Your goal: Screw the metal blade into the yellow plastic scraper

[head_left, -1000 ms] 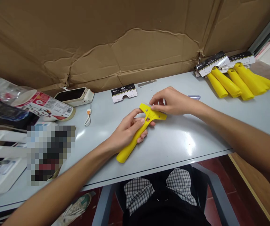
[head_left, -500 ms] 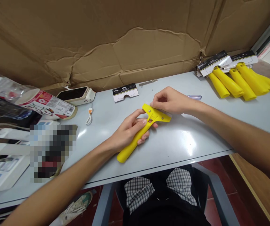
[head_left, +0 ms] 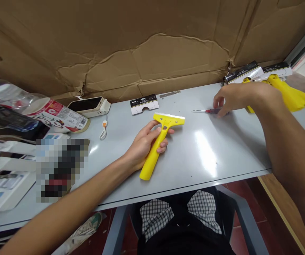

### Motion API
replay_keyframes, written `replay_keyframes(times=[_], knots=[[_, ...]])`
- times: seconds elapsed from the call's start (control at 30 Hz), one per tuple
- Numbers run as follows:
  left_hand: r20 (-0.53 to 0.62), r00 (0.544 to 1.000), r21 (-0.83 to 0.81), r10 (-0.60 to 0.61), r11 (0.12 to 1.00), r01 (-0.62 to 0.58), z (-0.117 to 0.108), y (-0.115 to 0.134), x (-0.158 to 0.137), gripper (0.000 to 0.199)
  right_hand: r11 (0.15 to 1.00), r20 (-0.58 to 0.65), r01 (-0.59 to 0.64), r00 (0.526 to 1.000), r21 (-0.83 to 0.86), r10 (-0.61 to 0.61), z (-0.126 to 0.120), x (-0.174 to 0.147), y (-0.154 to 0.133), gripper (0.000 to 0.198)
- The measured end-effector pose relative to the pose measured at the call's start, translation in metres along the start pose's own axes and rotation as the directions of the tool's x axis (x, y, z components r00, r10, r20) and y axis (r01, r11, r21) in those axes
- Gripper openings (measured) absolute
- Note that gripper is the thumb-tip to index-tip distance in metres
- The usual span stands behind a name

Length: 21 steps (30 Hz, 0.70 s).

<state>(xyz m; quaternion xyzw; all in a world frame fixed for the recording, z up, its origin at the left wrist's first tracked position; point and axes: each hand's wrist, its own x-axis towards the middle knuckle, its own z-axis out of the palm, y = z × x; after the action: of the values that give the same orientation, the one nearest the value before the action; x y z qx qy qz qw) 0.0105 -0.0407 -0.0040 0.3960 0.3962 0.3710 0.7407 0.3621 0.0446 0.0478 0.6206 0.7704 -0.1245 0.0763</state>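
Nearest us on the grey table (head_left: 208, 163), our left hand (head_left: 143, 145) wraps its fingers around one yellow scraper (head_left: 159, 141). Farther right, our right hand (head_left: 237, 97) pinches one screwdriver (head_left: 207, 111), apparently. Beyond: one label card (head_left: 144, 103), several stacked scrapers (head_left: 287, 90), count unclear.

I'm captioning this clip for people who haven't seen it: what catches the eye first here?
The bright yellow scraper mid-table, its handle gripped in the left hand. Next, the right hand reaching to a small red-handled screwdriver lying farther right. Then the pile of matching yellow scrapers at the far right corner, before a wall of torn cardboard.
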Motion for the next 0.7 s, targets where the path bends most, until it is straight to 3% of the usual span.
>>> replay_keyframes(times=[0.13, 0.23, 0.33, 0.5, 0.6, 0.7], knots=[[0.008, 1.0, 0.026, 0.006, 1.0, -0.006, 0.001, -0.001, -0.001, 0.023, 0.997, -0.006, -0.03, 1.0, 0.067, 0.031, 0.005, 0.004, -0.013, 0.024], [0.026, 1.0, 0.06, 0.016, 0.998, -0.017, 0.002, -0.002, -0.003, 0.025, 0.993, -0.046, 0.031, 0.999, 0.116, -0.026, 0.008, 0.007, -0.027, 0.015], [0.032, 0.999, 0.095, 0.025, 0.995, -0.028, 0.002, -0.003, -0.004, 0.026, 0.967, -0.12, 0.187, 0.978, 0.17, -0.168, 0.008, 0.005, -0.037, 0.015], [0.035, 0.999, 0.14, 0.031, 0.99, -0.035, 0.004, -0.004, -0.004, 0.023, 0.872, -0.242, 0.415, 0.902, 0.259, -0.357, 0.011, -0.008, -0.065, 0.017], [0.038, 0.999, 0.155, 0.034, 0.987, -0.04, 0.004, -0.004, -0.005, 0.022, 0.827, -0.23, 0.488, 0.87, 0.279, -0.436, 0.014, -0.015, -0.083, 0.019], [0.042, 0.998, 0.171, 0.041, 0.984, -0.048, 0.003, -0.005, -0.005, 0.023, 0.822, -0.181, 0.495, 0.869, 0.281, -0.461, 0.016, -0.019, -0.091, 0.023]])
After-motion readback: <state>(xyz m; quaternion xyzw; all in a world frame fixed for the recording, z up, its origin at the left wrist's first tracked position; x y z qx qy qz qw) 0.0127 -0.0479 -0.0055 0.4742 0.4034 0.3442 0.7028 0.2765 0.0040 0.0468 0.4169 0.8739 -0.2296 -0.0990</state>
